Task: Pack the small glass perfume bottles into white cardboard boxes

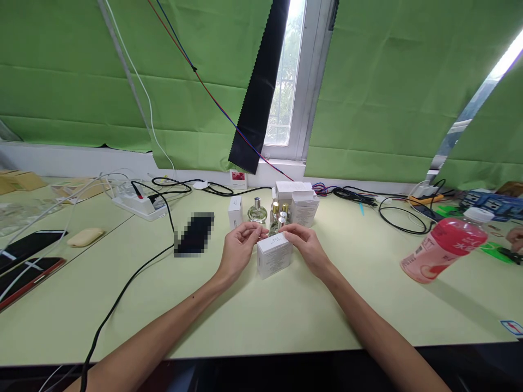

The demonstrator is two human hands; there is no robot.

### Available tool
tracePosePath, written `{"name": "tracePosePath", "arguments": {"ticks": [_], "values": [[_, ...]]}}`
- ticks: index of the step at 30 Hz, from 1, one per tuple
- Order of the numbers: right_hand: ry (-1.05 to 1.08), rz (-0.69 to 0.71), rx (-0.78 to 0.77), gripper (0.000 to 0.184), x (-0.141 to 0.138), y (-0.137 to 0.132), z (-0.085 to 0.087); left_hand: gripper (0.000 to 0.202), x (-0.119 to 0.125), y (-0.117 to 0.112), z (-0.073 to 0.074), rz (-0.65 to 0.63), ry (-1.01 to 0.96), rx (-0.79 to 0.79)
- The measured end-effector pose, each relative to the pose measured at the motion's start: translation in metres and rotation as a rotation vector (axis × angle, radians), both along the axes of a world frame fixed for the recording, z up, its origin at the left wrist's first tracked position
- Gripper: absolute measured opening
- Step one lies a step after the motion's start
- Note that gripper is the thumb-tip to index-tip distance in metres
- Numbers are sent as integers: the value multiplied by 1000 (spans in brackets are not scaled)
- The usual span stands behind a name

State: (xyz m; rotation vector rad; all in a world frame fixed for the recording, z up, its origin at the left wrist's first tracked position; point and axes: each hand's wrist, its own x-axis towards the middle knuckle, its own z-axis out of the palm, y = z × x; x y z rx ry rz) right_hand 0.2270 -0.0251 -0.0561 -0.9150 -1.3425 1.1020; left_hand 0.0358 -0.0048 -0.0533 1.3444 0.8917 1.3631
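Observation:
A small white carton (274, 257) with fine printing stands upright on the table between my hands. My left hand (240, 249) is closed, its thumb and fingertips together at the carton's upper left back corner. At the upper right edge, my right hand (307, 247) grips the carton, fingers bent behind its top. Just behind stand a clear glass perfume bottle (281, 220) with a silver cap and gold-capped bottles (275, 209), partly hidden. A round perfume bottle (257, 212) with pale green liquid is further left, beside another white carton (235, 212).
More white boxes (304, 208) stand behind the bottles. A pink drink bottle (445, 247) is at right, near another person's hand (515, 238). Left are a pixelated dark object (195, 234), phones (28, 275), a cream case (85, 237), a power strip (141, 206) and a black cable (134, 288).

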Motion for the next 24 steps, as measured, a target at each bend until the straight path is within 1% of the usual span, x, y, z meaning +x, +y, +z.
{"name": "tracePosePath", "arguments": {"ticks": [10, 24], "values": [[-4, 3, -2, 21, 0, -1, 0, 43, 1, -3, 5, 5, 12, -20], [7, -3, -3, 21, 0, 0, 0, 42, 1, -2, 3, -10, 33, 6]]}}
